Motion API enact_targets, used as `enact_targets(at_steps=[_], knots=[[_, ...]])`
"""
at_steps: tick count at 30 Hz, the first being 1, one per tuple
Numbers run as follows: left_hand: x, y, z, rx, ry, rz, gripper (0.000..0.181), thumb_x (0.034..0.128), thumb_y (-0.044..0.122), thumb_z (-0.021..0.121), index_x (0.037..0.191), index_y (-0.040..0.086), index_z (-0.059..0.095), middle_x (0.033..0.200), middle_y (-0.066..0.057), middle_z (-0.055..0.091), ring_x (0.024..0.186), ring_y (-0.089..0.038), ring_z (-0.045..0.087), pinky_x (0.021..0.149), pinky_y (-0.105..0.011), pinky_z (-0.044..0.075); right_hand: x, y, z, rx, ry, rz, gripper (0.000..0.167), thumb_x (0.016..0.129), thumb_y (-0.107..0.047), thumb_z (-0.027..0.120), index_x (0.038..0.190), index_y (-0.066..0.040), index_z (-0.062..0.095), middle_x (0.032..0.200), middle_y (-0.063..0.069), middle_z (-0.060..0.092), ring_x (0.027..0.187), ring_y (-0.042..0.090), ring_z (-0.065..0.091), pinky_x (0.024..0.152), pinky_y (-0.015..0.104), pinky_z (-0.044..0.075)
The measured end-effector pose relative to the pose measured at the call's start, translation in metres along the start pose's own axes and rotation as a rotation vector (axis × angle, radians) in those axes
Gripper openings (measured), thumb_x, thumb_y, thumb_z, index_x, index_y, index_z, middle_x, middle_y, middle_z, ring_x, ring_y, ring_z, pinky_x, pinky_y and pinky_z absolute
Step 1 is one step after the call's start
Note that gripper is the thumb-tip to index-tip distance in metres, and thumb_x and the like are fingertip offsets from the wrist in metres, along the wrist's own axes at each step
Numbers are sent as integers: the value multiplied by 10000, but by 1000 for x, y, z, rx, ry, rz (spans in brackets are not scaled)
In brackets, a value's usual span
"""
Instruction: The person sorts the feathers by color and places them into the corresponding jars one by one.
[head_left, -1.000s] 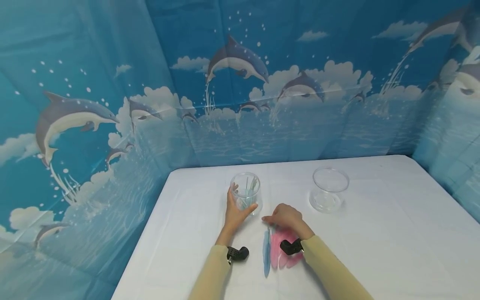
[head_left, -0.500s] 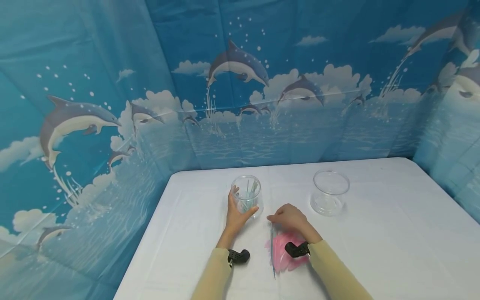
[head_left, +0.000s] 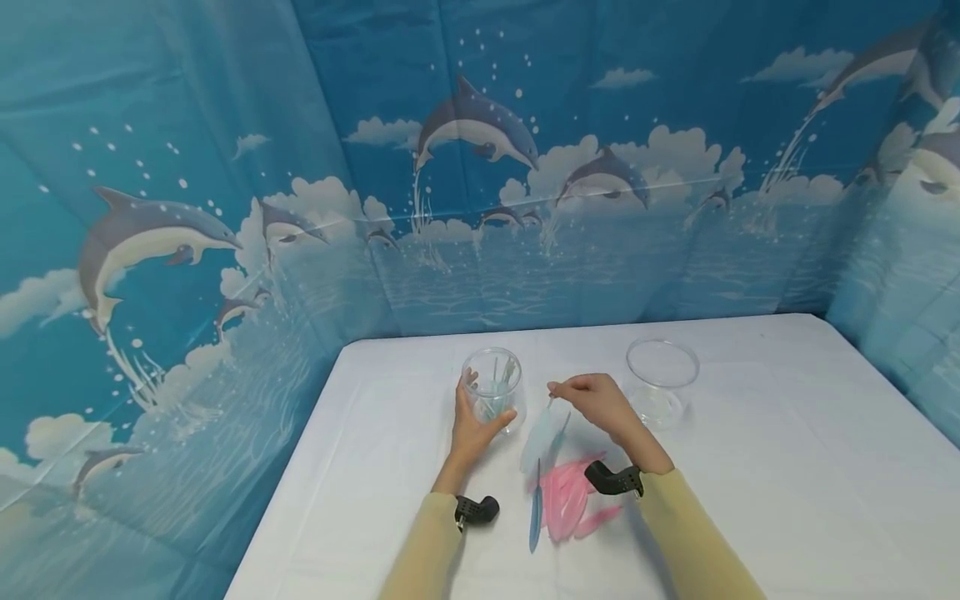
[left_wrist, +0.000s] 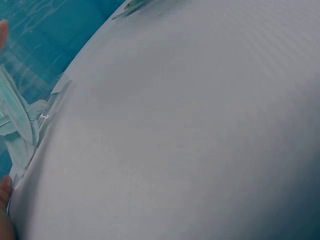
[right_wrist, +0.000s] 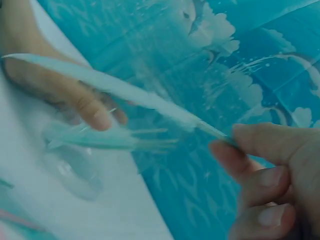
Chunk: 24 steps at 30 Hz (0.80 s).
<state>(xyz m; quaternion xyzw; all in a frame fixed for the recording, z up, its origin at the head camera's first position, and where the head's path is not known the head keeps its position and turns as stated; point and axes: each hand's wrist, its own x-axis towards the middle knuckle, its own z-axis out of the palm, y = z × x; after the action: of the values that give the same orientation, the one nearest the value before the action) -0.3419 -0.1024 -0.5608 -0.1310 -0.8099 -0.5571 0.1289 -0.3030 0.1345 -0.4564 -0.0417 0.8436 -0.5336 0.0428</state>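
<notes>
In the head view my left hand (head_left: 470,429) is curved round a clear glass jar (head_left: 513,410), thumb on the near side. Pale green-blue feathers (left_wrist: 17,115) stand in this jar, their quills upward. My right hand (head_left: 600,404) pinches a pale blue feather (head_left: 537,437) by its quill between thumb and fingertips, just right of the jar; its vane hangs down toward the person. Close beside it, a second bluish feather (head_left: 558,437) shows, and I cannot tell what it rests on. Below lie a darker blue feather (head_left: 536,521) and several pink feathers (head_left: 566,500).
Another clear glass jar (head_left: 654,410) stands to the right, partly behind the right hand. The white-covered table (head_left: 787,483) ends at a blue dolphin-print curtain (head_left: 480,275) at the back and sides.
My right hand has moved forward and up from the feather pile, with the pale blue feather in its pinch. The pink feathers are more exposed. My left hand stays on the jar.
</notes>
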Motion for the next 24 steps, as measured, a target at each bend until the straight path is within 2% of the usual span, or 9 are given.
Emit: enact_targets(at_steps=[2,5,8,11,13,15,18,21,24], knots=[[-1,1,0,4,-2,2,1040,758,375,800,1515,251,98,1510,-29,259,1370,-278,261,1067,-532,238,3,-8,-3,64,49,-19,478,875,-518,617,1017,-77,733,1149,91,639,1165,294,499,964,557,360],[-1,2,0,14,-1,5,1040,759,331,801,1515,238,92,1511,-34,256,1372,-280,255,1069,-533,234,10,-21,-5,137,141,-70,510,857,-550,619,1039,-86,725,1140,72,642,1128,262,519,939,520,394],[0,3,0,17,-1,1,1043,758,335,803,1515,247,90,1509,-22,258,1372,-268,257,1072,-523,233,19,-34,-5,190,249,-150,487,854,-535,634,1025,-89,728,971,76,664,854,211,541,749,405,443],[0,1,1,11,-2,-11,1053,749,376,808,1513,282,91,1507,0,259,1372,-251,256,1075,-516,228,29,-44,-2,197,330,-239,455,862,-500,644,1001,-76,734,699,87,582,586,192,416,560,354,363],[1,0,1,15,0,-20,1053,745,397,806,1511,300,90,1503,11,262,1371,-248,256,1075,-515,225,35,-48,2,162,359,-289,422,874,-469,646,984,-72,738,587,78,495,505,194,351,500,341,334],[0,0,2,19,0,-25,1054,743,407,805,1510,301,91,1503,11,262,1371,-253,256,1073,-523,225,39,-49,7,103,374,-320,398,883,-437,651,968,-60,740,534,54,448,468,185,352,472,332,323],[0,-1,3,29,0,-28,1054,743,411,803,1510,292,89,1503,10,264,1368,-253,263,1069,-524,236,44,-48,17,-22,380,-336,367,893,-409,649,946,-59,746,512,23,447,458,194,371,447,318,306],[0,-1,3,32,0,-24,1051,750,405,799,1510,291,82,1505,8,260,1367,-249,266,1068,-518,244,46,-47,25,-118,349,-336,360,894,-404,648,948,-63,751,495,2,442,448,181,377,432,305,296],[2,0,1,25,6,-18,1045,757,394,797,1511,289,81,1505,0,258,1364,-255,270,1065,-518,254,47,-46,29,-166,304,-346,375,893,-420,643,968,-70,754,505,-25,467,464,163,397,434,295,309]])
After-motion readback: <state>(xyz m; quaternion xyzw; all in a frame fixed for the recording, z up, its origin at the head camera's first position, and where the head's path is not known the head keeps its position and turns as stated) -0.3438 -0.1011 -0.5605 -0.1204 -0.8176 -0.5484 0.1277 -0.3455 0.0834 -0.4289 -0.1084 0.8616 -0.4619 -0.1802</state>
